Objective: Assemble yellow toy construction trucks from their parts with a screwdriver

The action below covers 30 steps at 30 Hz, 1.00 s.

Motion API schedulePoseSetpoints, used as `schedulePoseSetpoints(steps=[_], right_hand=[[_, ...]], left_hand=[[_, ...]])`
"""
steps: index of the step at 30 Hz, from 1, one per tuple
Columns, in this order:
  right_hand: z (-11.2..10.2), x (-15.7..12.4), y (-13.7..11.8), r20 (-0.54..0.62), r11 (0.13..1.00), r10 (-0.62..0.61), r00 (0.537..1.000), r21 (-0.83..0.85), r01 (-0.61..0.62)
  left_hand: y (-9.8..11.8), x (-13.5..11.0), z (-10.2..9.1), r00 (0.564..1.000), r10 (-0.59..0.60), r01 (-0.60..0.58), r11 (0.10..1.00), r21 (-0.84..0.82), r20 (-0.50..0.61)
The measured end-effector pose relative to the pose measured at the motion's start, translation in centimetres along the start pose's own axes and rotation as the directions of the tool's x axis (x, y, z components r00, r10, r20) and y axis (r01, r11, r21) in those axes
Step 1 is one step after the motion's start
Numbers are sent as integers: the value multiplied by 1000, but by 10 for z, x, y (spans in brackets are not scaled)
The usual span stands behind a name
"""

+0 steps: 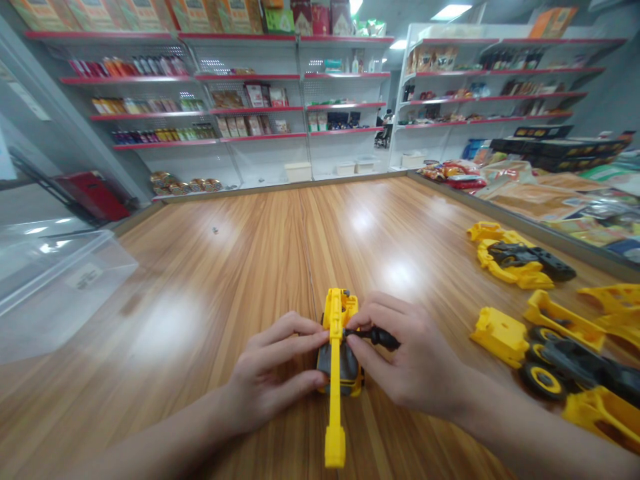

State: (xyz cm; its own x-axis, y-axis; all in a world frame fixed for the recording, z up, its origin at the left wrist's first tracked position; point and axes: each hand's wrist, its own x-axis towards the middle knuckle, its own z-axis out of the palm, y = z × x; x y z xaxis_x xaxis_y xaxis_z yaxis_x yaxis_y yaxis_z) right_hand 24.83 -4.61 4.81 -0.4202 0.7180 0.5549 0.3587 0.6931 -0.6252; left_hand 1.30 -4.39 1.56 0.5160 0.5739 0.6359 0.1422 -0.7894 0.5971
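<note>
A yellow toy truck body [341, 363] with a grey cab and a long yellow arm pointing toward me rests on the wooden table [240, 267]. My left hand [273, 373] pinches the truck's left side with thumb and fingers. My right hand [410, 360] grips a small black tool or part [383, 338] whose tip meets the yellow arm near the top of the truck.
Loose yellow and black toy parts and wheels [550, 340] lie at the right, with more [515, 260] further back. A clear plastic bin [50, 280] stands at the left. Snack packets [455, 172] and store shelves [250, 107] lie beyond the table.
</note>
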Motion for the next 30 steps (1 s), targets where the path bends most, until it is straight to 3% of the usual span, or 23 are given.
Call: schedulePoseSetpoints(steps=[5,10,30], right_hand=[[1,-2,5,1,996,-78,997,-34,78],[2,-3,6,9,997,-78,997,-21,78],[0,1,-2,40,985,153,987,75,-156]], left_hand=[[-1,0,1,1000,1,-1,1000,-21,-7],[0,2,2,1000,3,-3,999,-35,-10],[0,1,1,1000,4,-4,1000,-29,-13]])
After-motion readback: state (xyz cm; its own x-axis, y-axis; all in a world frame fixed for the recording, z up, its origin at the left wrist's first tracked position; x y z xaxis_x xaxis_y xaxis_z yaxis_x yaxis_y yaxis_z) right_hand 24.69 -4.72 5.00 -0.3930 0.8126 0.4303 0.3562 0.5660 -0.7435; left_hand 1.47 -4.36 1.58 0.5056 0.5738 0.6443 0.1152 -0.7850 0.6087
